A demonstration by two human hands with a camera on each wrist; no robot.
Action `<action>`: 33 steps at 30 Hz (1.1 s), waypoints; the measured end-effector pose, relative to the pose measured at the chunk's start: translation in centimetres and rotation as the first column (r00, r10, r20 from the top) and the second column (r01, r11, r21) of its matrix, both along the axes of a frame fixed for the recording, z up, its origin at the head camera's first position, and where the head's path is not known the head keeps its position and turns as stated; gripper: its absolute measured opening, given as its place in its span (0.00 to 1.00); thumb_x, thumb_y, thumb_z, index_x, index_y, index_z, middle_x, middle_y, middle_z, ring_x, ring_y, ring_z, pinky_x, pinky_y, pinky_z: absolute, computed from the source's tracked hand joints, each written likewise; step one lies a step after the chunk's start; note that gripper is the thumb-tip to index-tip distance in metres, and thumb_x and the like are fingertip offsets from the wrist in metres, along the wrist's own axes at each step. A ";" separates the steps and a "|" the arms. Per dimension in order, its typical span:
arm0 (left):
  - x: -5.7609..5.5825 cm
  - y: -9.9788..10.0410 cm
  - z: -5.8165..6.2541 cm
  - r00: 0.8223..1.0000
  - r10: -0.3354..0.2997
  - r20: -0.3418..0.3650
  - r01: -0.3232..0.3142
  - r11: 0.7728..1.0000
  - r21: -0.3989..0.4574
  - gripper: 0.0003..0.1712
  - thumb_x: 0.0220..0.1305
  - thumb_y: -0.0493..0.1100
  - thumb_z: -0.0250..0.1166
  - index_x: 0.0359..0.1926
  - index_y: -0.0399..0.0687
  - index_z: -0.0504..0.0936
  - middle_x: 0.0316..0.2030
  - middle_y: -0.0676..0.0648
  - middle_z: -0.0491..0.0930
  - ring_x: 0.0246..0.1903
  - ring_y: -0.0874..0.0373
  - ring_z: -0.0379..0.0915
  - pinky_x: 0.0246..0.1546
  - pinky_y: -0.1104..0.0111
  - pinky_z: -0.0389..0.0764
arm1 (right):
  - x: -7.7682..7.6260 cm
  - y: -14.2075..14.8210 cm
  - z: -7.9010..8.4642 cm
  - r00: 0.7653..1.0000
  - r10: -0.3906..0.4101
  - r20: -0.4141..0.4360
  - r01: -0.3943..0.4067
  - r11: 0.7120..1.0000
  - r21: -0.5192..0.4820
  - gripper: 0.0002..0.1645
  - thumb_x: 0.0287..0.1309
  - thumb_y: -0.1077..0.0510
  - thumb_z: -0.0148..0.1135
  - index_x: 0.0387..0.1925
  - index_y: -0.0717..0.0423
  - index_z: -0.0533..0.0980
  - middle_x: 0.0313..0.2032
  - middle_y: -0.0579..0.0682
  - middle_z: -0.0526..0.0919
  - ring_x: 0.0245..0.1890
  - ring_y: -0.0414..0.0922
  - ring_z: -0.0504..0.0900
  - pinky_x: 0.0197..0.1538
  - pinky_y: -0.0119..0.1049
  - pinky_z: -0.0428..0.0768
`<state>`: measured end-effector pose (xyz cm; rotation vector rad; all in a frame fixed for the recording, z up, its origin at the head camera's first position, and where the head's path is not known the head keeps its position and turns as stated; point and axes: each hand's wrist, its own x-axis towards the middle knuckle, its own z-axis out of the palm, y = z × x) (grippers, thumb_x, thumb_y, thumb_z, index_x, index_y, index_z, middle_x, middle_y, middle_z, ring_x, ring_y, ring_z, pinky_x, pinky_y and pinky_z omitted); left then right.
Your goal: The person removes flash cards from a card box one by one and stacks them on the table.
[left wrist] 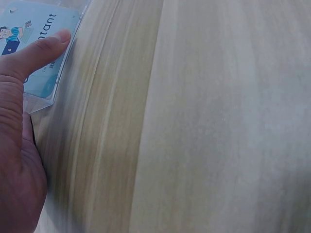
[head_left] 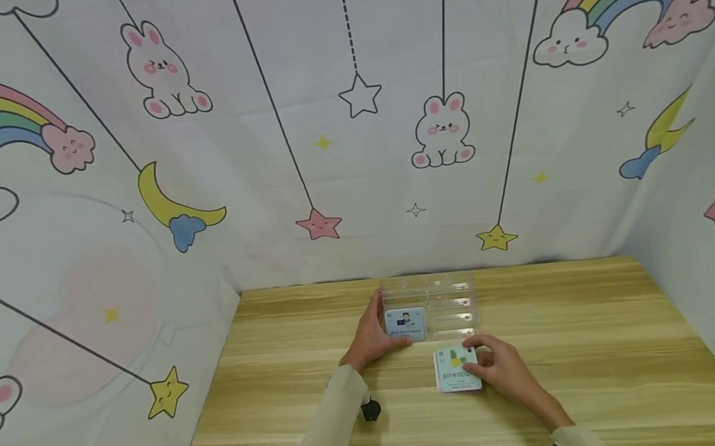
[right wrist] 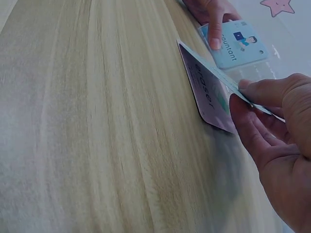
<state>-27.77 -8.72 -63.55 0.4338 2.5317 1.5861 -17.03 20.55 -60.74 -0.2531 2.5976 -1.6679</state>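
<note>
A clear plastic card box with compartments lies at the table's far edge. Blue cards, the top one reading "accountant", sit in its front left compartment. My left hand grips the box's left side, its thumb lying over the accountant card at the near edge. My right hand pinches a pineapple card by its right edge, just in front of the box. In the right wrist view a pinkish "eraser" card hangs beneath it, the two fanned apart at one end. Its thumb hides part of the picture.
The wood-grain table spreads around both hands. A white printed cloth with stars and rabbits hangs behind it and along both sides. Small dark devices are worn at the wrists, below beige sleeves.
</note>
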 end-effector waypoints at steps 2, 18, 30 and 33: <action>0.0 0.0 0.1 1.000 -0.002 -0.001 0.002 1.000 0.001 0.78 0.42 0.48 0.89 0.84 0.53 0.43 0.80 0.45 0.53 0.77 0.53 0.52 0.75 0.65 0.59 | -0.1 -0.1 0.0 0.999 -0.003 -0.033 0.004 0.999 0.042 0.24 0.52 0.70 0.78 0.51 0.62 0.81 0.49 0.59 0.83 0.29 0.39 0.82 0.31 0.30 0.82; -0.1 0.0 0.1 1.000 -0.003 -0.006 0.003 1.000 0.007 0.78 0.43 0.47 0.89 0.84 0.52 0.43 0.81 0.43 0.52 0.78 0.52 0.52 0.75 0.64 0.60 | 0.2 -0.4 -0.3 0.993 0.014 -0.118 0.019 0.962 0.271 0.24 0.50 0.63 0.82 0.48 0.62 0.81 0.29 0.44 0.75 0.27 0.38 0.70 0.29 0.29 0.71; 0.0 0.0 0.1 1.000 -0.006 0.005 0.005 1.000 0.014 0.79 0.43 0.46 0.89 0.84 0.51 0.42 0.81 0.43 0.50 0.78 0.52 0.51 0.76 0.64 0.59 | 0.3 -0.1 -0.8 0.992 0.022 -0.128 0.021 0.947 0.321 0.24 0.49 0.63 0.83 0.48 0.62 0.82 0.39 0.48 0.81 0.35 0.41 0.75 0.37 0.32 0.78; 0.1 0.0 0.1 1.000 -0.003 0.009 0.003 1.000 0.006 0.79 0.43 0.47 0.89 0.84 0.52 0.41 0.81 0.44 0.50 0.78 0.53 0.51 0.75 0.65 0.59 | 0.1 -0.1 -0.7 0.993 0.033 -0.118 0.005 0.950 0.311 0.24 0.49 0.64 0.82 0.48 0.62 0.82 0.40 0.49 0.82 0.37 0.40 0.78 0.39 0.31 0.82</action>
